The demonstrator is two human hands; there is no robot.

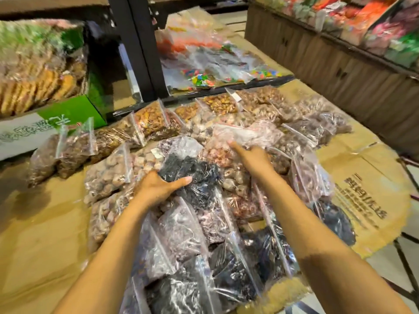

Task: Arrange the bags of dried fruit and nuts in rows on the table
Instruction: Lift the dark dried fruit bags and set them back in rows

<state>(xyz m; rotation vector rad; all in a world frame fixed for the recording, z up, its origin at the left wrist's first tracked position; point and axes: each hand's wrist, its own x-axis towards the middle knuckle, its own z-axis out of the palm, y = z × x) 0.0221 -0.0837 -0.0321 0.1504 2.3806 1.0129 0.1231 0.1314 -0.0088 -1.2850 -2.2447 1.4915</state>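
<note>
Several clear zip bags of dried fruit and nuts cover the cardboard-topped table (40, 234). My left hand (158, 189) grips a bag of black dried fruit (192, 171) in the middle of the pile, thumb on top. My right hand (251, 157) reaches further back and holds the lower edge of a bag of pinkish-brown fruit (229, 137), forefinger stretched out along it. Rows of orange-brown nut bags (154, 118) lie at the back. Dark purple and black bags (231, 275) are heaped near me under my forearms.
A green and white carton (56, 118) stands at the left edge. A black post (138, 46) rises behind the bags, with bags of coloured sweets (204, 78) beyond it. Wooden display bins (340, 71) run along the right. Bare cardboard shows left and right.
</note>
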